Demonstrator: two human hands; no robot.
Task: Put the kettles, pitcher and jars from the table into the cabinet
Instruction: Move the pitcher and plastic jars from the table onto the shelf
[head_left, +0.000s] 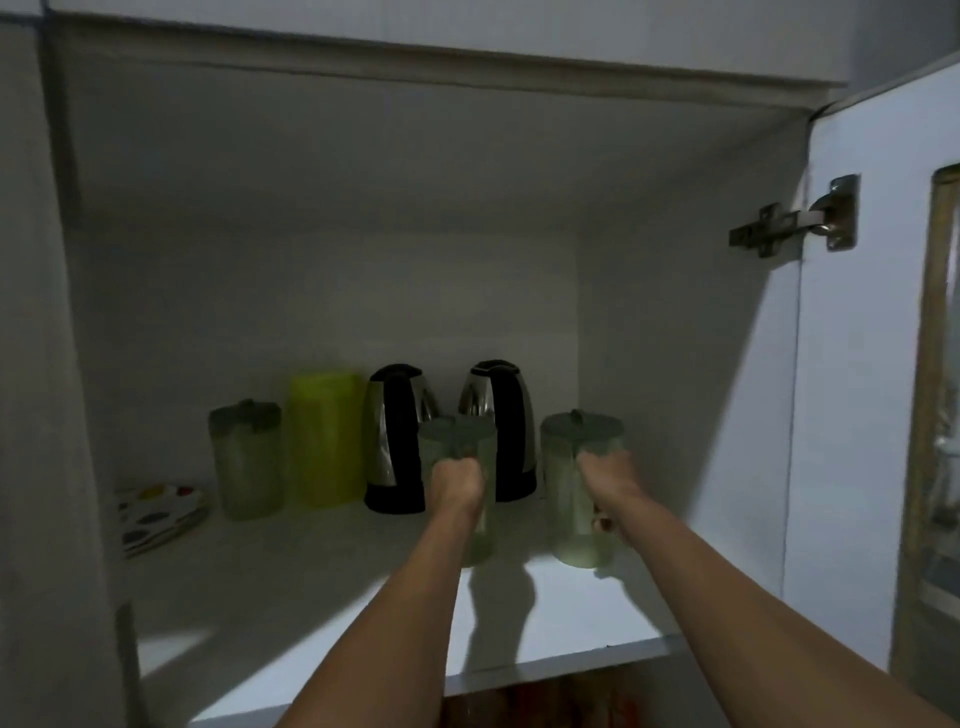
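Both my arms reach into the open cabinet. My left hand is closed around a pale green jar with a lid, held in front of the two steel-and-black kettles. My right hand grips a second green lidded jar that stands on the white shelf to the right of the kettles. At the back left stand a yellow-green pitcher and a third green jar. Whether the left jar touches the shelf I cannot tell.
A stack of spotted plates lies at the shelf's far left. The cabinet door hangs open on the right with its metal hinge. The cabinet's left wall is close. The front half of the shelf is bare.
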